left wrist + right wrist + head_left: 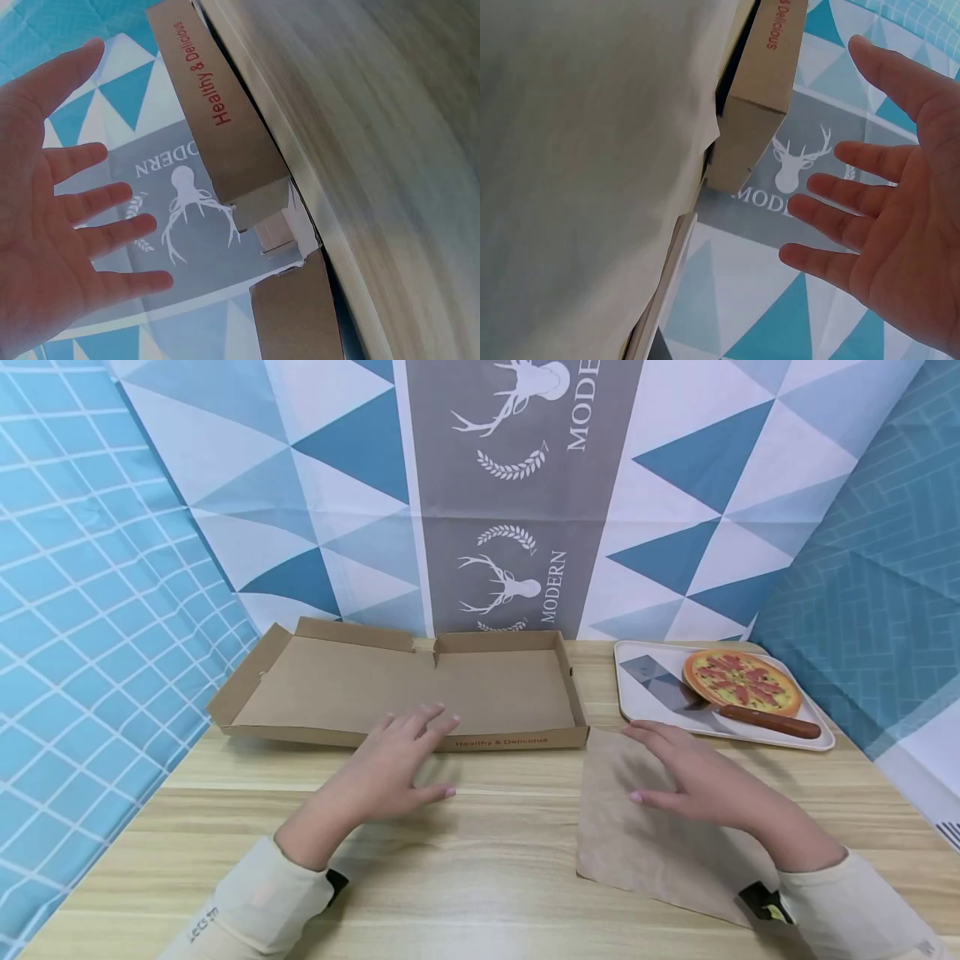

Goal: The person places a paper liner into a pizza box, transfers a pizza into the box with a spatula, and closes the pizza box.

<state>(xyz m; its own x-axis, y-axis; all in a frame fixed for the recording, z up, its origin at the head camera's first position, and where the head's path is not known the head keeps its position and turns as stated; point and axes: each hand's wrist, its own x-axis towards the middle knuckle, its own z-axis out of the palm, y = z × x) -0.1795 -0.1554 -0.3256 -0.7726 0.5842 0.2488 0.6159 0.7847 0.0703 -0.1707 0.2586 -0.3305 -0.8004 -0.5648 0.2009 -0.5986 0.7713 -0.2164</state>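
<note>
An opened cardboard pizza box [495, 693] lies flat at the back of the table, its lid folded out to the left. My left hand [393, 768] hovers at the box's front edge with fingers spread, holding nothing; its bare palm also shows in the left wrist view. Over a sheet of brown paper [637, 835] on the right hangs my right hand [697, 777], fingers extended and nothing in them. Behind that hand, a white tray [817, 739] carries a pizza [742, 683] and a pizza server [768, 721] with a wooden handle.
The wooden table [480, 877] extends towards me in front of the box. A patterned cloth backdrop [360, 510] stands right behind the box and tray. Blue tiled-print sheets [82, 610] close off the left and right sides.
</note>
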